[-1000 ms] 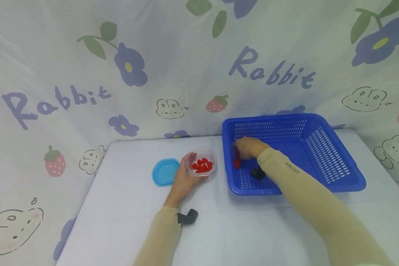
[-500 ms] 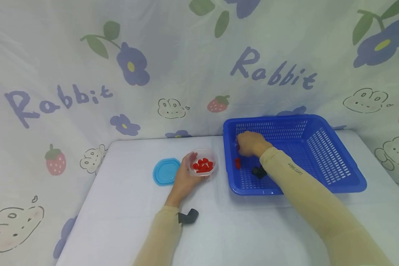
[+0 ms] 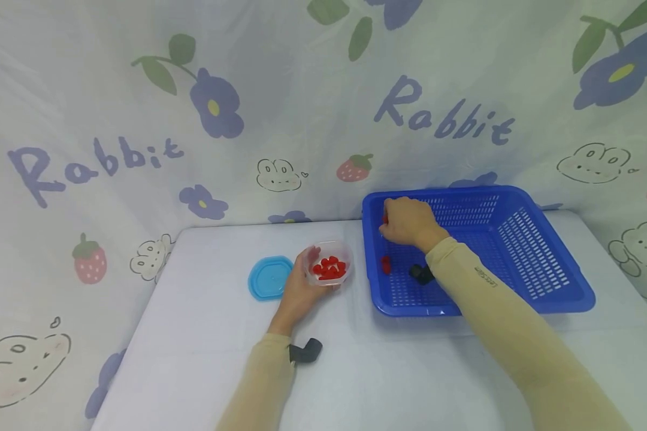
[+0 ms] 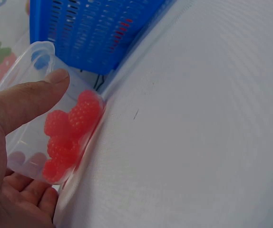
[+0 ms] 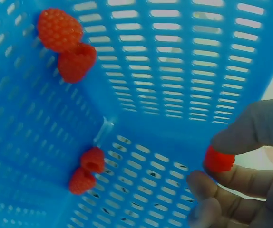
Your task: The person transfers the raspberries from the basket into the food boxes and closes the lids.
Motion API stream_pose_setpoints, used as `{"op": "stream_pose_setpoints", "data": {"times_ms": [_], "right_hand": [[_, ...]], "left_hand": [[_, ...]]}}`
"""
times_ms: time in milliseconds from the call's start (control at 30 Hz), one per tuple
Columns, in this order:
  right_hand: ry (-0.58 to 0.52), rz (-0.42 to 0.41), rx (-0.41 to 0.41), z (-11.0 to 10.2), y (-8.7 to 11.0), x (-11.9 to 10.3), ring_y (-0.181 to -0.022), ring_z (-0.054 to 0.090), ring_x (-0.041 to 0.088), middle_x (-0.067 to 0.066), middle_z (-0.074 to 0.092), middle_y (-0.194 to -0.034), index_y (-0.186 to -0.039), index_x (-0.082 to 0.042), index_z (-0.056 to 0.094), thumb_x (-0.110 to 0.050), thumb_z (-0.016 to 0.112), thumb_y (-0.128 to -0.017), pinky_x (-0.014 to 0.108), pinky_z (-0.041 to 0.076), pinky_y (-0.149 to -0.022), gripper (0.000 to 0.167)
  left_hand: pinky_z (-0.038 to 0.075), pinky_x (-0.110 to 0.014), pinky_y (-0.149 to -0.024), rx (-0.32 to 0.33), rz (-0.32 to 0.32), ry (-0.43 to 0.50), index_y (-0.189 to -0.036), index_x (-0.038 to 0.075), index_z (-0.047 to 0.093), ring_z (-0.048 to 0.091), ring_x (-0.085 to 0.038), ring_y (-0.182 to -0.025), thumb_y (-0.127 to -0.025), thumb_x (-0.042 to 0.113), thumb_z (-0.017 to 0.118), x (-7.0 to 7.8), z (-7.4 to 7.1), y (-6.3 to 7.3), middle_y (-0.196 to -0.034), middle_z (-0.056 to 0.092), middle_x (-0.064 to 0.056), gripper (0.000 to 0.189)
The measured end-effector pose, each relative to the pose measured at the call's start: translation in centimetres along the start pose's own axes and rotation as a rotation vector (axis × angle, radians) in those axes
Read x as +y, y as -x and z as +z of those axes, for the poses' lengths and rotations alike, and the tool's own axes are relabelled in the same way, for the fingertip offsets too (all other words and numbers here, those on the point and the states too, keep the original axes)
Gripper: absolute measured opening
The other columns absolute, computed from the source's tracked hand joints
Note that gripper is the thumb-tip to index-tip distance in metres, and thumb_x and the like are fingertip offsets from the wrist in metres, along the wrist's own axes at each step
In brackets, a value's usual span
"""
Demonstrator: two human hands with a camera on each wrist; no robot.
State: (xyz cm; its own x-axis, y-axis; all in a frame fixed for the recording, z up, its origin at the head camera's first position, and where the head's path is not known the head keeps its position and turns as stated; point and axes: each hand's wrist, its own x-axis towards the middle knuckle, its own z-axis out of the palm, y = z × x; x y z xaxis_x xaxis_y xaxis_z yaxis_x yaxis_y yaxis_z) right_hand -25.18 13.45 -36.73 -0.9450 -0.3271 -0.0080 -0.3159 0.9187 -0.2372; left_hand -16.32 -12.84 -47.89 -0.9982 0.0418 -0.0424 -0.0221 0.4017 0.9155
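Observation:
My left hand (image 3: 300, 289) grips a clear plastic tub (image 4: 29, 116) standing on the table, thumb on its near side and fingers behind it. Several red raspberries (image 4: 63, 147) lie in the tub. Inside the blue basket (image 3: 563, 263), near its far left corner, my right hand (image 3: 410, 221) pinches one raspberry (image 5: 219, 159) between thumb and forefinger, above the basket floor. Two raspberries (image 5: 77, 62) lie together at one edge of the basket floor, and another pair of raspberries (image 5: 82, 181) sits by a corner in the right wrist view.
A light blue lid (image 3: 269, 278) lies on the white table (image 3: 194, 335) left of the tub. The basket's raised, slotted walls surround my right hand. Behind the table hangs a curtain (image 3: 302, 108) printed with flowers and rabbits.
My right hand has moved away from me and up toward the basket's far left corner, with a raspberry in its fingers. The left hand and tub have stayed in place.

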Motion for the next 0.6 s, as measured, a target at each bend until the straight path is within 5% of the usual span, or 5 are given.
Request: {"op": "stream_pose_setpoints", "data": {"times_ms": [333,600], "right_hand": [[-0.014,-0.047,0.178,-0.4,0.1,-0.7,-0.071,0.062,0.026,0.006,0.064,-0.084,-0.093,-0.009,0.064,-0.027,0.065,-0.081,0.045,0.054,-0.06,0.021],[-0.053,-0.097,0.213,-0.9,0.5,-2.3,-0.073,0.059,0.023,0.004,0.063,-0.087,-0.096,-0.01,0.064,-0.027,0.064,-0.083,0.04,0.054,-0.061,0.021]], "left_hand": [[0.044,-0.05,-0.108,0.0,0.001,0.007,-0.153,0.026,0.035,0.04,-0.021,-0.141,-0.077,0.022,0.089,-0.1,0.0,0.0,-0.149,0.048,0.006,0.094],[0.042,-0.051,-0.11,-0.001,0.003,0.012,-0.153,0.026,0.035,0.04,-0.021,-0.141,-0.077,0.023,0.089,-0.1,0.0,0.0,-0.15,0.047,0.006,0.093]]}}
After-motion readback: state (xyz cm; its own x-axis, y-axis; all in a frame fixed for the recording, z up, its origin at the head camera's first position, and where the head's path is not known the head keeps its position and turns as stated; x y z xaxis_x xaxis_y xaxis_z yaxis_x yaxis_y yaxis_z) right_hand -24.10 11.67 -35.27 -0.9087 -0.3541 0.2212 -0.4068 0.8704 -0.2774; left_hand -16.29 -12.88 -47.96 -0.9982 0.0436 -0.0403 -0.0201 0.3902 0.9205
